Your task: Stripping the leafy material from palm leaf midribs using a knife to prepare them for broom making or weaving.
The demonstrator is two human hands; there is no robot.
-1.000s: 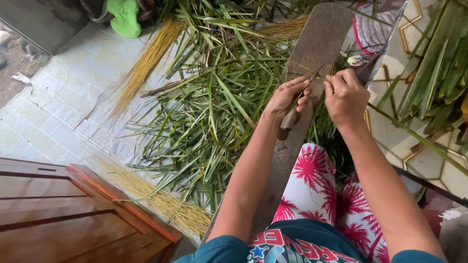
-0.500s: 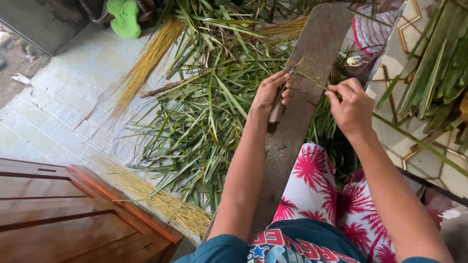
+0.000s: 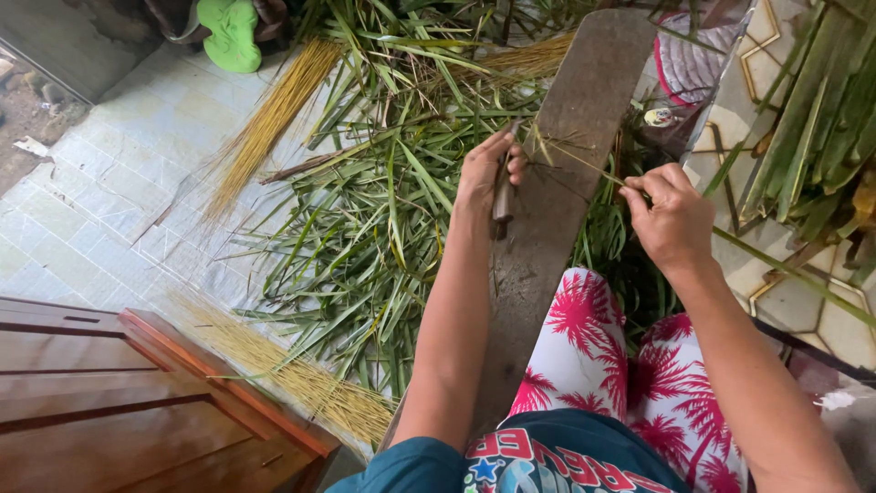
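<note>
Both hands have drawn further apart since a second ago. Left hand (image 3: 484, 173) is closed around a small wooden-handled knife (image 3: 502, 196) at the left edge of the long weathered grey wooden plank (image 3: 584, 100). Right hand (image 3: 675, 219) pinches a thin green leaf rib (image 3: 584, 162) stretched across the plank, above heaped green palm leaf strips (image 3: 392, 210).

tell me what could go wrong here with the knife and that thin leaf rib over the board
1. The left hand grips a small knife close to its own fingers, so a slip could nick them.
2. The leaf rib, pinched by the right hand, looks thin and might snap if pulled hard.
3. The wooden board rests tilted on the lap and could shift.
</note>
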